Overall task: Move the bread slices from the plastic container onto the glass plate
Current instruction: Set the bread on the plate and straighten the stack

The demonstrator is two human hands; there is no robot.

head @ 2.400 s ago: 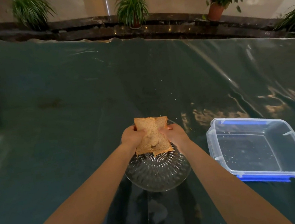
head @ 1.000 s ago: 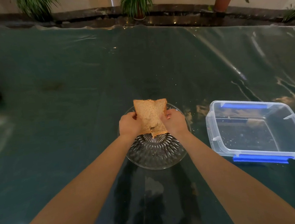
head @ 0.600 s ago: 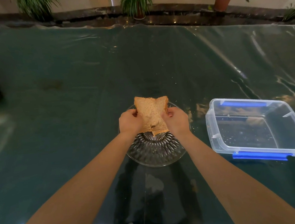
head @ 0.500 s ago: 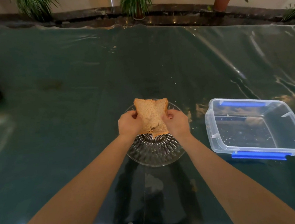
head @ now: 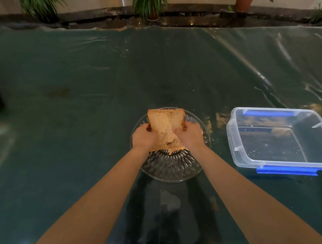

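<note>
- Step in hand, as I judge it: setting the bread slices (head: 165, 129) down; the left hand (head: 143, 137) and right hand (head: 189, 136) each pinch a side, grip closed on the stack.
- The bread is over the far half of the glass plate (head: 171, 171); whether it touches, I cannot tell.
- The plastic container (head: 287, 166), right on the counter (head: 77, 101), holds only crumbs.
- Next: lower flat, then let go.
</note>
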